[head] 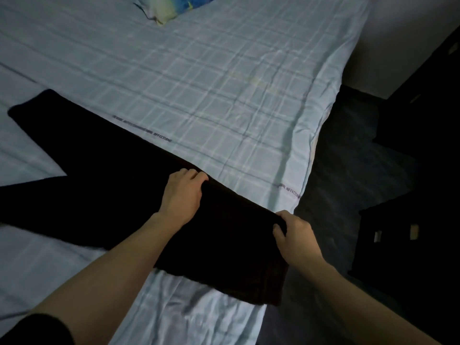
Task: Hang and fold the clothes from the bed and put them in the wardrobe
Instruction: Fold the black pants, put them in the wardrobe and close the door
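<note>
Lying flat across the near corner of the bed (224, 83), the black trousers (119, 170) spread their two legs away toward its far left side. The left hand (181, 192) curls its fingers over the trousers' far edge, and the right hand (291, 235) pinches the waist corner at the bed's right edge.

The trousers (119, 170) lie across the bed (224, 83) before me — legs running left, waist end at the bed's right edge. My left hand (181, 195) rests on their far edge, my right hand (293, 235) at the waist corner — a pillow (161, 11) lies far behind.
</note>
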### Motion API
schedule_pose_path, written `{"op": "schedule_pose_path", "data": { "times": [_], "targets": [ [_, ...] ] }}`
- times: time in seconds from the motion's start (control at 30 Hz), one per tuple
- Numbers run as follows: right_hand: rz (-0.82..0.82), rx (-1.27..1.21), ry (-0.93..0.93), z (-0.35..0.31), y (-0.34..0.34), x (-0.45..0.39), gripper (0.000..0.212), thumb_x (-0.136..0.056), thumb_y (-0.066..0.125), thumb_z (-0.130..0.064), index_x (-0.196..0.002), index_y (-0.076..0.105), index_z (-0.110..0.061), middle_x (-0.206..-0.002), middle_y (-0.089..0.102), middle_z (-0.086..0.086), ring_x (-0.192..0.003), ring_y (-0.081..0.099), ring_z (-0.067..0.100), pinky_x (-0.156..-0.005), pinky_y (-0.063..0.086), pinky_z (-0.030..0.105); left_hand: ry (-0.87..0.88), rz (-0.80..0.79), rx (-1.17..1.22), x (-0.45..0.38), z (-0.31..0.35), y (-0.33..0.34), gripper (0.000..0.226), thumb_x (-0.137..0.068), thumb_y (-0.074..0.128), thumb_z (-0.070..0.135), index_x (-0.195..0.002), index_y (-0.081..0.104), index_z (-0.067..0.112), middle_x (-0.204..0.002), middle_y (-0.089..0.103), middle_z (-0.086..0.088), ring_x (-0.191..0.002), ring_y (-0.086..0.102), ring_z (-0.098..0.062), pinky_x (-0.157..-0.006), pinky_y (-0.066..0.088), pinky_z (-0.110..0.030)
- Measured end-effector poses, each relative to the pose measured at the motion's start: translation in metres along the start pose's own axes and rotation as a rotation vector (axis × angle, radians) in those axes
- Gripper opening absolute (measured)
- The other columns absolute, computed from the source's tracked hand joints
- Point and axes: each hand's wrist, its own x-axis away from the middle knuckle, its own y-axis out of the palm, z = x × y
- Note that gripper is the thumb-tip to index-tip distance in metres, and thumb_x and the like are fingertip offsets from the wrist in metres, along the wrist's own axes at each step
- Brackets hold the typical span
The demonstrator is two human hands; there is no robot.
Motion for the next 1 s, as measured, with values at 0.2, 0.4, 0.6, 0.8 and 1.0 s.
{"op": "schedule_pose_path", "data": {
  "times": [0.2,0.4,0.6,0.8,1.0],
  "targets": [
    [-0.143,0.362,-0.010,-0.001,0.016,-0.034,0.044,-0.090,0.060,-0.019,-0.133,0.051,-0.016,-0.123,0.053,0.008,-0.111,0.054,0.027,-0.096,0.048,0.040,-0.179,-0.075,-0.031,-0.012,-0.009,0.039,0.038,-0.086,0.070,0.031,-0.121,0.059,0.020,-0.116,0.060,-0.004,-0.105,0.053,-0.023,-0.091,0.047,-0.038],
    [-0.108,0.391,-0.477,-0.036,0.042,-0.044,0.061,-0.095,0.053,-0.029,-0.152,0.032,-0.022,-0.159,0.024,0.011,-0.147,0.022,0.029,-0.120,0.020,0.040,-0.149,0.067,-0.085,0.016,-0.003,0.040,0.020,-0.087,0.064,0.036,-0.098,0.059,0.019,-0.097,0.058,-0.004,-0.087,0.054,-0.022,-0.073,0.045,-0.038],
    [-0.335,0.516,-0.502,-0.015,0.071,-0.048,0.065,-0.100,0.015,-0.060,-0.154,-0.014,-0.037,-0.161,-0.029,-0.004,-0.145,-0.033,0.021,-0.122,-0.009,0.042,-0.292,-0.280,0.008,0.036,0.002,0.062,0.064,-0.100,0.032,0.054,-0.155,0.019,0.026,-0.162,0.019,-0.004,-0.150,0.014,-0.028,-0.120,0.019,-0.054],
    [-0.409,0.488,-0.553,-0.031,0.051,-0.067,0.068,-0.101,0.024,-0.057,-0.158,-0.001,-0.030,-0.165,-0.013,0.003,-0.151,-0.017,0.026,-0.124,-0.002,0.041,-0.386,-0.355,0.046,0.041,-0.002,0.038,0.070,-0.099,0.028,0.061,-0.158,0.004,0.032,-0.167,0.001,0.000,-0.153,0.000,-0.025,-0.122,0.006,-0.051],
    [-0.408,0.382,-0.663,-0.079,0.024,-0.094,0.065,-0.102,0.034,-0.050,-0.157,0.015,-0.020,-0.165,0.006,0.008,-0.152,0.005,0.024,-0.123,0.006,0.033,-0.680,-0.212,0.148,0.039,-0.007,-0.005,0.068,-0.100,0.032,0.056,-0.158,0.012,0.025,-0.165,0.011,-0.007,-0.151,0.011,-0.027,-0.122,0.017,-0.047]
  ]
}}
